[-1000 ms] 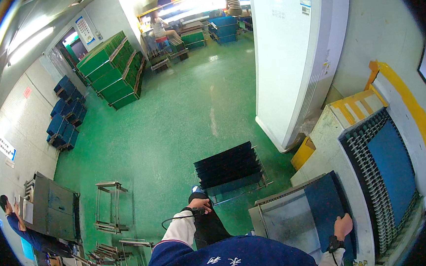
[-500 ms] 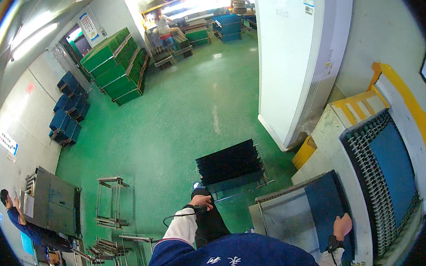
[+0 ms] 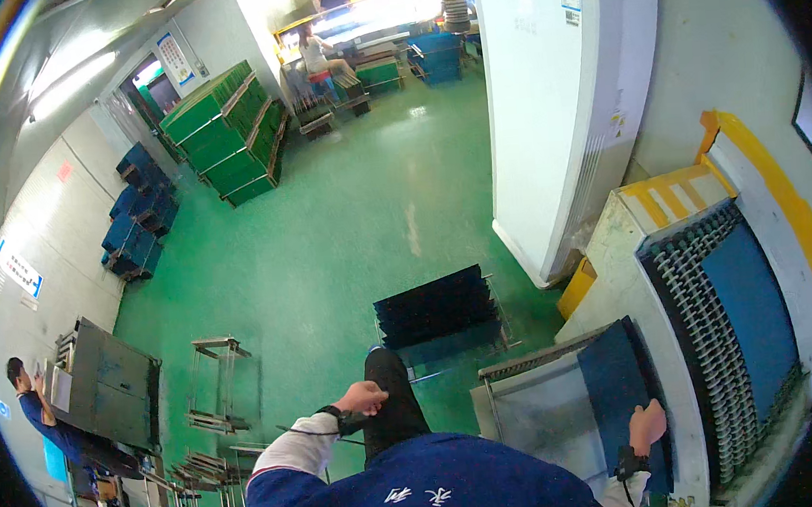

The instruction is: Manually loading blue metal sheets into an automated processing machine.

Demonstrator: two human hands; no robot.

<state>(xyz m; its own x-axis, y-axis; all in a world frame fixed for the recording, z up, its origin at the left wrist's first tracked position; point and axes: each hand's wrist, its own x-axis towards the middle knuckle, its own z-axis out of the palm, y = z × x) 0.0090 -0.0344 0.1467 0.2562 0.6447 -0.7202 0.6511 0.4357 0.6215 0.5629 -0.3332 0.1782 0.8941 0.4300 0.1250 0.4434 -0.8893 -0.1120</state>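
Note:
My left hand (image 3: pixel 362 398) is curled closed above my left thigh, with nothing visible in it. A dark band and a thin cord go round that wrist. On the right, my right hand (image 3: pixel 648 422) has its fingers closed at the edge of the dark blue panels (image 3: pixel 613 380), which lean in a pale open-topped rack (image 3: pixel 540 423). Its fingertips are partly hidden. In front of my foot, on the floor, stands a wire rack holding several dark panels (image 3: pixel 438 310).
Right of me is a machine with a roller conveyor (image 3: pixel 714 345) carrying a blue panel (image 3: pixel 755 323). A tall white cabinet (image 3: pixel 547 121) stands beyond it. Metal stands (image 3: pixel 216 385) are at left, near a person (image 3: pixel 45 411) by a grey cabinet (image 3: pixel 114 392). Green crates (image 3: pixel 228 134) are stacked farther off.
My left hand has drawn back slightly to the left, its fingers now more tightly curled. My right hand stays at the panels' edge, a little nearer the left. The view has shifted slightly.

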